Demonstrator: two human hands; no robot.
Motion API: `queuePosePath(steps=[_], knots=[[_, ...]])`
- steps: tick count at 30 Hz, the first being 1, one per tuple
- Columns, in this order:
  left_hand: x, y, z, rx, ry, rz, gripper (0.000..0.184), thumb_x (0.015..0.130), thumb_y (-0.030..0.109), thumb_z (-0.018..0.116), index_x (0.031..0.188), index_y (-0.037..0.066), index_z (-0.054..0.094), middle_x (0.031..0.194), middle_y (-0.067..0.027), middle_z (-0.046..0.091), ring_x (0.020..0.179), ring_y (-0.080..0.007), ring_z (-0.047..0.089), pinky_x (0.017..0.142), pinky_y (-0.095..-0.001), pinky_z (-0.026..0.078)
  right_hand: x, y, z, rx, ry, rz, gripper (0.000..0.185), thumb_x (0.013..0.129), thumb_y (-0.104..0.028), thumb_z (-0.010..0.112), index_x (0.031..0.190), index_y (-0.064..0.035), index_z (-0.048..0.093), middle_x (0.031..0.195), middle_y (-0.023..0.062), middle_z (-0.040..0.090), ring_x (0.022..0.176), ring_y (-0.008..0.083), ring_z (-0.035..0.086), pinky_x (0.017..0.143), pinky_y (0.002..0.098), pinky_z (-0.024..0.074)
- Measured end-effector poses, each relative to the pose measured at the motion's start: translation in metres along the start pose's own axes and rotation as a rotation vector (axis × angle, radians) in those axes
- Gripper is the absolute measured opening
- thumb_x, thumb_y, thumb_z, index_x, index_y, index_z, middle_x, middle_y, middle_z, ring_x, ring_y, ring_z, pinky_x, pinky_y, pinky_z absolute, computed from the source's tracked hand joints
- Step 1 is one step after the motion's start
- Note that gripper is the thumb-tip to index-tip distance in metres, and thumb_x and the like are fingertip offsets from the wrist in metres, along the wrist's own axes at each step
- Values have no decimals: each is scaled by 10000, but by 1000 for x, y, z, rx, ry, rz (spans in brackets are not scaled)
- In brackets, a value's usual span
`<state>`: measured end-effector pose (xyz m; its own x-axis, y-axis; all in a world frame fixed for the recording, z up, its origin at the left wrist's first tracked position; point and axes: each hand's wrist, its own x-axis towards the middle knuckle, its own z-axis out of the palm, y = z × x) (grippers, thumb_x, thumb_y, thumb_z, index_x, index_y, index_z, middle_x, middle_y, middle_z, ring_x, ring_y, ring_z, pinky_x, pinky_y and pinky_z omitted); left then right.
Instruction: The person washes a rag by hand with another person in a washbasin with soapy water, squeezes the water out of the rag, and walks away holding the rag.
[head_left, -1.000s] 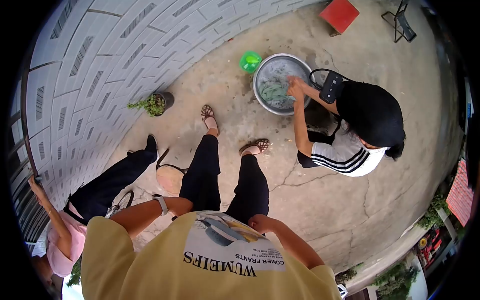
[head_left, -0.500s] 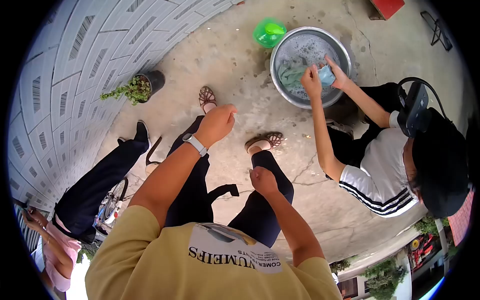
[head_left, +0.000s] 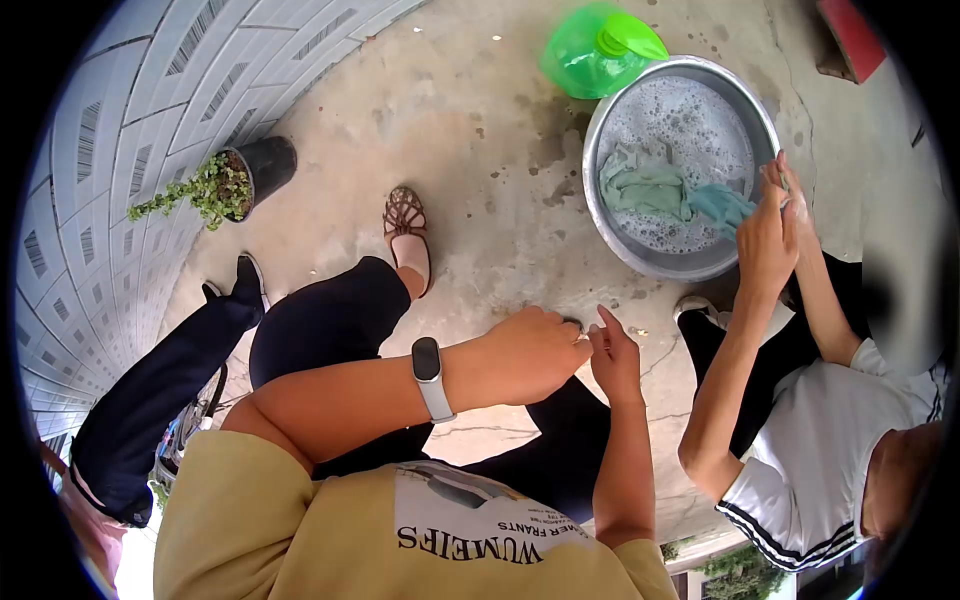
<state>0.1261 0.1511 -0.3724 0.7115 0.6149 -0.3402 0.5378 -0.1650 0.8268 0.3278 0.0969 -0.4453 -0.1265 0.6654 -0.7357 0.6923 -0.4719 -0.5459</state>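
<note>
Fingers of the left hand [head_left: 525,352] curl inward and meet the thumb side of the right hand [head_left: 617,362], whose index finger points away; whether they grip anything small cannot be told. A grey-banded fitness tracker [head_left: 430,376] circles the left wrist. Far to the right, a metal basin [head_left: 680,266] of sudsy water [head_left: 690,125] holds a pale green cloth [head_left: 643,188], while a co-worker's hands [head_left: 768,228] grip a blue-green cloth [head_left: 720,207] at its right side. A translucent green jug [head_left: 585,62] stands just beyond.
</note>
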Motion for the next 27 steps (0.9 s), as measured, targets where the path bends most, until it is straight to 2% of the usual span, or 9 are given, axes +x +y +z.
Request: queuePosePath(steps=[4,6,11,14,16,17,19,24,27], knots=[[2,-37,-12,119,-39,5,181,703,74,562,869,7,531,730,-82,539,710,-247,548,650,-355,421,22,30,-18,-87,79,-11,307,845,-151,494,1113,-4,522,694,138,592,605,226,582,575,310,458],[6,-61,-16,201,5,27,202,709,91,571,889,5,536,727,-86,540,717,-249,550,653,-353,425,31,44,-18,-84,120,-41,285,833,-127,525,1099,-25,531,668,86,575,587,133,549,569,268,448],[37,-81,-37,336,-139,42,178,760,107,558,900,-3,540,730,-109,545,735,-267,551,649,-380,429,37,22,-33,-4,167,-66,298,821,-143,528,1090,-14,537,783,155,611,655,228,599,607,304,474],[95,-66,-46,84,139,187,195,804,113,530,957,-8,546,804,-109,582,783,-251,570,698,-372,447,60,-23,-28,218,238,-148,294,821,-123,519,1088,-2,533,881,173,596,753,247,591,651,320,478],[123,-47,-52,-828,147,-65,242,855,160,476,1035,10,539,974,-112,584,905,-227,559,801,-345,438,81,-26,-29,257,256,-167,324,813,-130,527,1113,-7,514,943,184,583,813,269,586,692,338,477],[130,-41,-56,-818,143,-46,242,855,160,476,1035,10,539,974,-112,584,905,-227,559,801,-345,438,99,-15,-26,39,318,-258,382,802,-145,538,1156,-15,474,1031,193,542,905,295,549,756,367,452],[137,-33,-68,-1353,139,-288,312,870,217,445,1099,17,514,1129,-112,521,1038,-221,497,906,-327,382,136,-6,-24,-189,378,-353,445,790,-160,548,1199,-24,434,1119,201,501,997,322,512,820,397,428],[162,-59,-59,-1639,389,-519,417,838,278,470,1155,8,454,1226,-131,445,1130,-242,420,969,-344,313,217,35,2,-407,307,-348,564,768,-241,559,1261,-52,362,1306,194,330,1169,366,353,962,428,312],[172,-68,-62,-1666,500,-591,462,807,287,504,1177,22,429,1284,-127,385,1195,-245,343,1018,-369,224,220,34,0,-362,362,-78,555,762,-259,556,1253,-67,383,1316,194,317,1181,368,337,978,433,294]])
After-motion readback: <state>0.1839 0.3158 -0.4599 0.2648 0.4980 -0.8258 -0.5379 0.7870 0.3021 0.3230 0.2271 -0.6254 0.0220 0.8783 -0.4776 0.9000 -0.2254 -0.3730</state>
